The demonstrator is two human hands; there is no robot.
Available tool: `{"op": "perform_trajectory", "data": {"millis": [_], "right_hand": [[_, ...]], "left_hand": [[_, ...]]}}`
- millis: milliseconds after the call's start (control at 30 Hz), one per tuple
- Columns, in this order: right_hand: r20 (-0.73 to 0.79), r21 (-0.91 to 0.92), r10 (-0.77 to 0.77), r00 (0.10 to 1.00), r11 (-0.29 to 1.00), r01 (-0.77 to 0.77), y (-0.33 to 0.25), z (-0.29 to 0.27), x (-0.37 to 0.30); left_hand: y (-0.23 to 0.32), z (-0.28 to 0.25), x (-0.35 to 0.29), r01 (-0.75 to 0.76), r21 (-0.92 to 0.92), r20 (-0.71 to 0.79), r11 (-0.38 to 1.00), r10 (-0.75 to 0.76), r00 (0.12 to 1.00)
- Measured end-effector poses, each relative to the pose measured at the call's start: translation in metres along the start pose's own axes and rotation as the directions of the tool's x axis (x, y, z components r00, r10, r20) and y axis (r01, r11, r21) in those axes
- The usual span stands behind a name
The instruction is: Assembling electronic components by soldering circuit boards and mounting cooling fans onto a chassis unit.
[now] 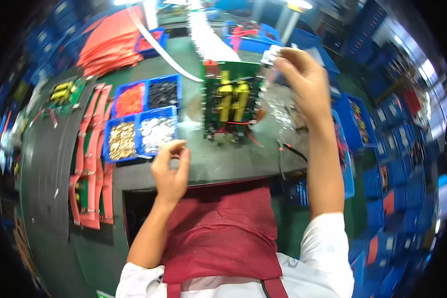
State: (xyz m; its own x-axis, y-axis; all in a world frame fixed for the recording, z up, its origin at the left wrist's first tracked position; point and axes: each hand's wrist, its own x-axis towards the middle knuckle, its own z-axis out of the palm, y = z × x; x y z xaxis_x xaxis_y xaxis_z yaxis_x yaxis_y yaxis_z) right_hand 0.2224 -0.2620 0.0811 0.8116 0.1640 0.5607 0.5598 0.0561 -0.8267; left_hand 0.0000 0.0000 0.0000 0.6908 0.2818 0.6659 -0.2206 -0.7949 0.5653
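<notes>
A green circuit board [211, 104] with yellow components and a red block stands on the grey bench in front of me. Up at its far right corner is my right hand [305, 82], thumb and fingers closed in a pinch. Small white parts [271, 53] show at those fingertips; blur hides what exactly is gripped. My left hand [171, 171] hovers at the near side of the blue parts trays, thumb and forefinger curled together, and anything between them is too small to make out. A blue bin [156, 115] beside it holds shiny silver parts [157, 133].
Neighbouring bins hold brass [122, 140], red [129, 101] and black parts [163, 94]. Right of the board lie a clear plastic bag [281, 111] and dark-handled pliers [282, 159]. Red strips [91, 159] and another board [64, 92] lie left. Blue crates [360, 121] line the right.
</notes>
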Motion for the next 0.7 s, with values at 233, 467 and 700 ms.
{"op": "perform_trajectory", "data": {"millis": [233,467,700], "right_hand": [[0.328,-0.097,-0.613,0.718,0.735,0.671,-0.049,0.017,-0.144],[0.415,0.264,-0.693,0.590,0.712,0.650,-0.185,0.274,-0.452],[0.417,0.420,-0.619,0.666,0.781,0.462,-0.322,0.362,-0.462]], "left_hand": [[-0.020,0.109,-0.173,0.109,-0.518,-0.296,0.848,-0.297,0.908],[-0.005,-0.231,-0.420,0.208,-0.020,-0.339,0.978,-0.202,0.919],[0.051,-0.381,-0.433,0.444,0.174,-0.274,0.879,-0.390,0.879]]}}
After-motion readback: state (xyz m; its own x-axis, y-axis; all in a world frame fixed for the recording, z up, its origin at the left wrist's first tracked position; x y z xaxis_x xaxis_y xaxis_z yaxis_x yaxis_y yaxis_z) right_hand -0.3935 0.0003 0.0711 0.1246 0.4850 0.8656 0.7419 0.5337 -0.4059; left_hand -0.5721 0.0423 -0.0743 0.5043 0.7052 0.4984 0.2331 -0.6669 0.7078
